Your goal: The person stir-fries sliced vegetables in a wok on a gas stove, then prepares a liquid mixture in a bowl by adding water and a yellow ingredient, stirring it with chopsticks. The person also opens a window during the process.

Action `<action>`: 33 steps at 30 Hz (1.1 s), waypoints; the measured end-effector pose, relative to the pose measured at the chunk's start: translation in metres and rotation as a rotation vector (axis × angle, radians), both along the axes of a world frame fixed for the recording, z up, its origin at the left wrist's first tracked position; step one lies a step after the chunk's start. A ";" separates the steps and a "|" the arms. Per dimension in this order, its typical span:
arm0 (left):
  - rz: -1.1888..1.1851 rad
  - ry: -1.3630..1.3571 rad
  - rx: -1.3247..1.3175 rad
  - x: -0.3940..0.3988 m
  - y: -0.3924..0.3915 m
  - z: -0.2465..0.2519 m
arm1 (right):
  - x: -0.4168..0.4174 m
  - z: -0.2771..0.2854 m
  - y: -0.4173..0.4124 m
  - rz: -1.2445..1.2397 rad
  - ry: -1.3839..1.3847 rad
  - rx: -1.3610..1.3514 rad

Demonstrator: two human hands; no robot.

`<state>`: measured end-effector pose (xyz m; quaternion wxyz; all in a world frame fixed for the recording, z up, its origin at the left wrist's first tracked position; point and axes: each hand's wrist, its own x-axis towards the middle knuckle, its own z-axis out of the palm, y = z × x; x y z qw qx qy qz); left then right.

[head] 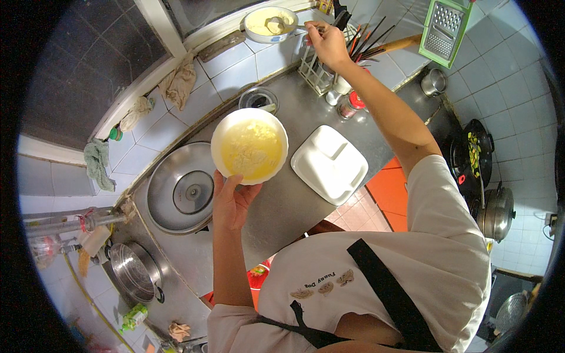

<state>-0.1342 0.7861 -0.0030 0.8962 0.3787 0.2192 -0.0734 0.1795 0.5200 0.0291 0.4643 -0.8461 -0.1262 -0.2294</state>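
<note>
My left hand holds a white bowl by its near rim, thumb on the edge. Yellow liquid with pale powder and small lumps lies in that bowl. Up at the window ledge, my right hand grips the handle of a metal spoon. The spoon's head rests in or just over a second bowl, which holds a pale yellow powder or paste. To the right of the white bowl, a white divided plate lies on the steel counter.
A large lidded pan is left of the held bowl, a glass dish behind it. A utensil rack and red-capped jar stand near my right forearm. Further right, a wok holds chopped food. A steel pot is lower left.
</note>
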 end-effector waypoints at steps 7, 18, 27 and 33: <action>0.002 0.003 0.024 0.000 -0.001 0.002 | 0.006 -0.006 -0.005 0.026 -0.051 -0.016; -0.002 0.001 0.008 0.004 -0.006 -0.001 | 0.015 -0.015 -0.010 -0.008 0.029 0.213; 0.035 -0.013 0.058 0.013 -0.006 -0.002 | -0.056 0.035 -0.014 0.156 0.224 0.749; 0.052 0.033 0.059 0.023 -0.002 -0.008 | -0.181 0.055 -0.034 0.326 0.370 0.402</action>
